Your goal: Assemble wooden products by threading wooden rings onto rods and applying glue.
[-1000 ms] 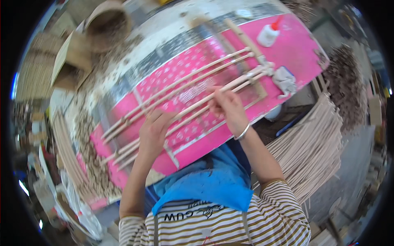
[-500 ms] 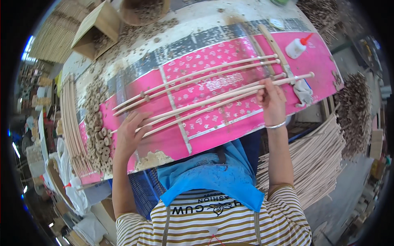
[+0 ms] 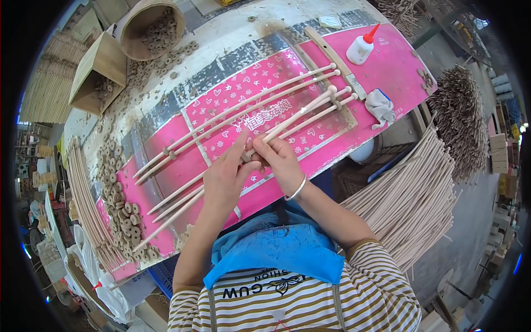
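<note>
This appears to be a woodworking workshop; a large bundle of wooden rods point(image 3: 409, 193) lies beside the worn table point(image 3: 406, 61). Ring-shaped pieces point(image 3: 128, 224) litter its top; an open wooden box point(image 3: 93, 66) holds more.

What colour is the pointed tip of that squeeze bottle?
The tip is red, on a white bottle; the head view shows it best.
</note>
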Available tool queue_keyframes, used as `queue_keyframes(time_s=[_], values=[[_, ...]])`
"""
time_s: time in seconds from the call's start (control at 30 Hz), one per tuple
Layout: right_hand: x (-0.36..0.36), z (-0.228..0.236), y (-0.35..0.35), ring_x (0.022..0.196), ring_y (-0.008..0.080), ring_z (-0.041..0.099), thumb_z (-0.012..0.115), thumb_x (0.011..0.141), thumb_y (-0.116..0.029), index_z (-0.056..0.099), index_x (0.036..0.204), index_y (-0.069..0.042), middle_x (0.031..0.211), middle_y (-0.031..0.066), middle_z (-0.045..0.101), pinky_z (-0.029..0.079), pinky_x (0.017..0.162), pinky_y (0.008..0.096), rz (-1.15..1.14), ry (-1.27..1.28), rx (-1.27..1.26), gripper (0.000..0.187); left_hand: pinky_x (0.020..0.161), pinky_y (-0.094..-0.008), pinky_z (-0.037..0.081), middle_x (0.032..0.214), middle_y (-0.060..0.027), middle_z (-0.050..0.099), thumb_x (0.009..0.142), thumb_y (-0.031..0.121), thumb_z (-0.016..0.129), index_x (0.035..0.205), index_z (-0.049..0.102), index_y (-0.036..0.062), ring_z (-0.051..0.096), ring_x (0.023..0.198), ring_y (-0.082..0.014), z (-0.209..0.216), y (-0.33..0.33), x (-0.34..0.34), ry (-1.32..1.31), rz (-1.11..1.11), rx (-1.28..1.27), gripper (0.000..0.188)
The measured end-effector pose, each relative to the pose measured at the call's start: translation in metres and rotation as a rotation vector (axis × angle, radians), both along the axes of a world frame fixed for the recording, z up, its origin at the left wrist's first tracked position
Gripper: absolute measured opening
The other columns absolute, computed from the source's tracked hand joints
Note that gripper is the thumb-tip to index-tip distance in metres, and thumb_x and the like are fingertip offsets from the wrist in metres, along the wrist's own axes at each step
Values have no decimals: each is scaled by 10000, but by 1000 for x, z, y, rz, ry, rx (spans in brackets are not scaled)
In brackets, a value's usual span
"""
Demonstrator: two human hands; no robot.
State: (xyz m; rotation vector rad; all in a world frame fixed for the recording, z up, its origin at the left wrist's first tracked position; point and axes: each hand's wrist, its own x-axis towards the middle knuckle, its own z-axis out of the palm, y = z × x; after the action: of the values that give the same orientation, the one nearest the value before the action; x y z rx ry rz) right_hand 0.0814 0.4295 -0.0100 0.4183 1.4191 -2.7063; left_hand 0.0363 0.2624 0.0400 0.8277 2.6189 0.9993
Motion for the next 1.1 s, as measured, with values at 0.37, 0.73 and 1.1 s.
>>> queue_keyframes(time_s=[0.37,0.73,1.1], values=[[6,-6,20,930,92,683,722,1021,-181,707,1298,-31,1108,48,751,562,754,254,63,8,44,315,690,-329,502,794,-97,633,989,30,656,1671,353,169,606,705,-169,0,-11,3,-258,69,184,759],[-5,-2,92,765,72,609,731,1018,-205,694,1286,24,896,2,675,509,682,239,-157,82,200,355,752,-321,521,899,-118,689,973,-4,669,1502,599,87,645,785,-160,7,-33,8,-315,139,171,541],[1,3,107,716,53,583,754,1006,-244,683,1295,-17,902,-9,643,461,612,204,-98,28,153,374,768,-340,540,938,-149,706,954,-4,697,1271,741,19,680,828,-239,6,-23,2,-88,83,147,321]])
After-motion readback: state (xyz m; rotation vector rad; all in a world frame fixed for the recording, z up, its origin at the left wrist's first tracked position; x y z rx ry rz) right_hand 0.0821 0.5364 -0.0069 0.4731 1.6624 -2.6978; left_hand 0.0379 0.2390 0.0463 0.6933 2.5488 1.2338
